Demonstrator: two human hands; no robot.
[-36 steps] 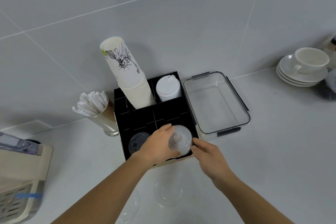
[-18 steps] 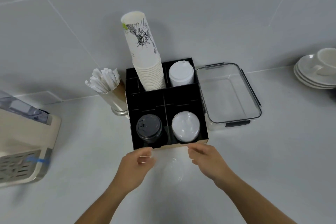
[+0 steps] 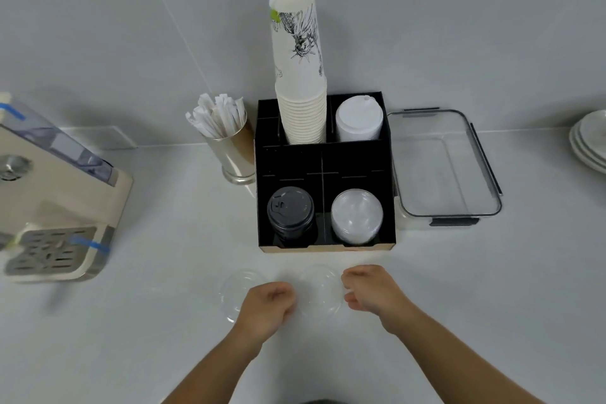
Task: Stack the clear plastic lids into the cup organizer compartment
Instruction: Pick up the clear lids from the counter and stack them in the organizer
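Observation:
The black cup organizer [image 3: 354, 161] stands against the wall. Its front right compartment holds a stack of clear plastic lids [image 3: 356, 216]. Two more clear dome lids lie flat on the counter in front of it: one [image 3: 319, 292] between my hands, the other [image 3: 237, 285] further left. My left hand [image 3: 267, 307] sits between these two lids with its fingers curled under and nothing visible in them. My right hand [image 3: 370, 292] is at the middle lid's right edge, thumb and fingers apart, and the lid rests on the counter.
Black lids [image 3: 290, 213] fill the front left compartment, white lids [image 3: 359, 120] the back right, and a tall stack of paper cups [image 3: 300, 75] the back left. A straw holder [image 3: 229, 141] stands to the left, an empty clear container [image 3: 442, 167] to the right, a coffee machine [image 3: 49, 193] far left, and saucers [image 3: 590, 141] far right.
Both hands have drawn back from the organizer's front right compartment, leaving the lid stack there, and come down to the loose lids on the counter. The camera has tilted downward.

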